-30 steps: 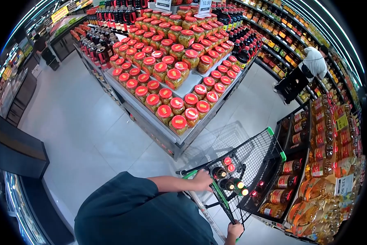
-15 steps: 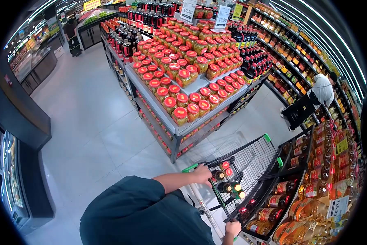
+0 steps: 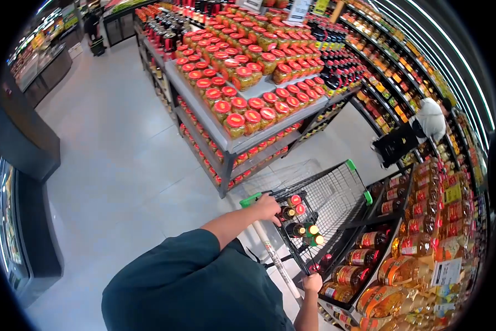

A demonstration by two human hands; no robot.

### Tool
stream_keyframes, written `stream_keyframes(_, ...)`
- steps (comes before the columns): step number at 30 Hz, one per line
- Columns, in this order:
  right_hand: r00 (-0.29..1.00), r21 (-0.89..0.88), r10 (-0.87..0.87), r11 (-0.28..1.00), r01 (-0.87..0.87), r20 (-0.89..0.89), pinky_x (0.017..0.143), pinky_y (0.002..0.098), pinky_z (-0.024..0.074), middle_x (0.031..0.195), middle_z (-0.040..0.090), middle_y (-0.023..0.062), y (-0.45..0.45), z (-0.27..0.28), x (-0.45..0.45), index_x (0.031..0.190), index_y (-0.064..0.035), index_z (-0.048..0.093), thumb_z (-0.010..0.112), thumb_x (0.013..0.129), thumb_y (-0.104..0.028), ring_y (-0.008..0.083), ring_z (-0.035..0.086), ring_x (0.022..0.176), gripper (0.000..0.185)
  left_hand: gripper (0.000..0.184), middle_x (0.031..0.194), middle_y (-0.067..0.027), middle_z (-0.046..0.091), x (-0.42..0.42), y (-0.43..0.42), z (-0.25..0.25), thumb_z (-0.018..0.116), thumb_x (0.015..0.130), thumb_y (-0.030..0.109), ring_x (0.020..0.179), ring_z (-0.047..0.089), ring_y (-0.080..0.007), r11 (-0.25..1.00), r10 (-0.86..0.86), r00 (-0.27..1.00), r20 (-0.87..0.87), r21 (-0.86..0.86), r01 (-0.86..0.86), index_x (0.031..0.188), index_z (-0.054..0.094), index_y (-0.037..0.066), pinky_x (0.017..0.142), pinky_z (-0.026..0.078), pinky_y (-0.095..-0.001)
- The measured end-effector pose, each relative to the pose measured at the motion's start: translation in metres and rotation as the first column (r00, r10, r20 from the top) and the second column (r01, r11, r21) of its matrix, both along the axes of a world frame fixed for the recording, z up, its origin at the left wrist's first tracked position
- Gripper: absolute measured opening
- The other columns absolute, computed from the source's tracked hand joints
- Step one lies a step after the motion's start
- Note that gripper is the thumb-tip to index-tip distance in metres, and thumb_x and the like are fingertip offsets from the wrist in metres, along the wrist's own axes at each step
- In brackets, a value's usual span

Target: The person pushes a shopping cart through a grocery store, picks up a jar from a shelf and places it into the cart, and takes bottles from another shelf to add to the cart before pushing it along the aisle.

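Note:
A shopping cart (image 3: 336, 190) of black wire mesh with green corner caps is in front of me. My left hand (image 3: 267, 208) is closed around the cart's handle end near a green cap. Farther along the same side, my right hand (image 3: 312, 282) is wrapped round the dark handle. Inside the cart, close to the handle, stand two dark bottles with green shoulders and yellow caps (image 3: 313, 234). Red-lidded jars (image 3: 297, 204) and other dark bottles (image 3: 295, 229) are beside them. A white bar (image 3: 275, 259) runs along the handle side.
A display stand (image 3: 226, 144) stacked with red-lidded jars rises ahead-left of the cart. Large oil bottles (image 3: 397, 270) line the right side, close to the cart. A person in a light top (image 3: 429, 118) bends by the far shelves. A freezer case (image 3: 11, 220) stands left.
The view has dipped and shifted, so the jar display sits higher in view and the cart a little further up and left. Both hands stay on the cart handle.

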State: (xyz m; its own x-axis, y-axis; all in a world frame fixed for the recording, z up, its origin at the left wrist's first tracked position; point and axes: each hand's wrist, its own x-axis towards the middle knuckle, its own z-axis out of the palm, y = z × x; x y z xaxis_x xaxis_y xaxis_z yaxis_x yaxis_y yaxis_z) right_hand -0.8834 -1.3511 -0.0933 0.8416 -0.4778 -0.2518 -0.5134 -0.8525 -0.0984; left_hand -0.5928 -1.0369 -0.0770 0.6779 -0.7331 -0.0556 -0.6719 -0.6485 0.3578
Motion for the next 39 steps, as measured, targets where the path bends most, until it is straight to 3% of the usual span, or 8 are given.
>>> stream_keyframes(2, 0.998, -0.041, 0.008, 0.999, -0.01, -0.058, 0.077, 0.0478, 0.0583, 0.085, 0.074, 0.0179, 0.005, 0.008, 0.003, 0.092, -0.0152, 0.08, 0.066, 0.077, -0.024, 0.0377, 0.072, 0.083, 0.022, 0.06, 0.079, -0.0065, 0.072, 0.001, 0.003, 0.01, 0.074, 0.063, 0.076, 0.088, 0.068, -0.0307, 1.0, -0.015, 1.0, -0.022, 0.012, 0.015, 0.084, 0.077, 0.02, 0.084, 0.046, -0.0478)
stream_keyframes(5, 0.999, -0.074, -0.03, 0.997, 0.029, -0.015, 0.076, 0.047, 0.0589, 0.085, 0.074, 0.017, 0.017, 0.017, 0.003, 0.089, -0.0161, 0.08, 0.064, 0.076, -0.026, 0.0368, 0.073, 0.082, 0.023, 0.062, 0.084, -0.0076, 0.074, 0.003, 0.005, 0.011, 0.075, 0.064, 0.075, 0.092, 0.069, -0.0302, 0.999, -0.029, 0.998, -0.055, 0.034, 0.031, 0.092, 0.08, 0.02, 0.087, 0.046, -0.0455)
stream_keyframes(8, 0.998, -0.033, -0.049, 0.998, 0.048, -0.028, 0.077, 0.0457, 0.0589, 0.087, 0.075, 0.0153, 0.024, 0.022, 0.007, 0.094, -0.0189, 0.08, 0.063, 0.076, -0.026, 0.0358, 0.073, 0.084, 0.026, 0.063, 0.084, -0.0069, 0.074, 0.01, 0.006, 0.005, 0.073, 0.065, 0.077, 0.09, 0.069, -0.0292, 0.996, -0.072, 0.997, 0.012, 0.054, 0.071, 0.089, 0.079, 0.02, 0.084, 0.046, -0.0454)
stream_keyframes(11, 0.998, -0.033, -0.068, 0.997, 0.068, -0.011, 0.076, 0.0446, 0.059, 0.085, 0.074, 0.0163, 0.025, 0.024, 0.01, 0.086, -0.017, 0.081, 0.063, 0.072, -0.023, 0.0347, 0.073, 0.083, 0.023, 0.063, 0.083, -0.006, 0.073, 0.013, 0.005, 0.004, 0.072, 0.065, 0.078, 0.089, 0.069, -0.0288, 0.997, -0.052, 0.998, 0.035, 0.065, 0.049, 0.088, 0.079, 0.02, 0.083, 0.046, -0.0451)
stream_keyframes(14, 0.997, -0.012, -0.081, 0.997, 0.081, -0.021, 0.076, 0.0448, 0.059, 0.086, 0.075, 0.0158, 0.026, 0.019, 0.015, 0.087, -0.0183, 0.08, 0.063, 0.073, -0.024, 0.0343, 0.073, 0.084, 0.023, 0.065, 0.098, -0.0034, 0.074, 0.021, 0.004, 0.012, 0.069, 0.069, 0.078, 0.102, 0.066, -0.0294, 0.986, -0.066, 0.996, -0.053, 0.148, 0.074, 0.097, 0.078, 0.021, 0.103, 0.041, -0.0562)
stream_keyframes(19, 0.994, 0.05, -0.062, 0.997, 0.067, -0.096, 0.079, 0.0448, 0.0587, 0.088, 0.075, 0.0143, 0.027, 0.023, 0.033, 0.088, -0.0183, 0.08, 0.063, 0.075, -0.025, 0.0339, 0.073, 0.086, 0.022, 0.061, 0.089, -0.0014, 0.073, 0.04, 0.004, 0.013, 0.07, 0.068, 0.077, 0.096, 0.065, -0.0262, 0.987, -0.1, 0.995, 0.027, 0.13, 0.095, 0.095, 0.079, 0.022, 0.086, 0.045, -0.0443)
stream_keyframes(23, 0.993, 0.101, -0.071, 0.992, 0.081, -0.095, 0.082, 0.044, 0.0578, 0.09, 0.075, 0.0158, 0.027, 0.03, 0.048, 0.092, -0.0174, 0.08, 0.062, 0.074, -0.023, 0.0343, 0.072, 0.088, 0.026, 0.056, 0.089, -0.001, 0.073, 0.061, -0.001, 0.024, 0.076, 0.069, 0.071, 0.096, 0.065, -0.0246, 0.989, -0.105, 0.993, -0.061, 0.096, 0.111, 0.094, 0.079, 0.022, 0.087, 0.044, -0.042)
stream_keyframes(39, 0.997, -0.013, -0.083, 0.997, 0.082, -0.002, 0.072, 0.0435, 0.0582, 0.08, 0.074, 0.0138, -0.032, 0.023, 0.139, 0.09, -0.0205, 0.082, 0.066, 0.07, -0.023, 0.0333, 0.072, 0.075, 0.027, 0.056, 0.09, -0.0016, 0.073, 0.149, -0.061, 0.031, 0.076, 0.068, 0.069, 0.096, 0.063, -0.0252, 0.996, -0.057, 0.997, -0.057, 0.072, 0.061, 0.095, 0.081, 0.021, 0.088, 0.043, -0.0414)
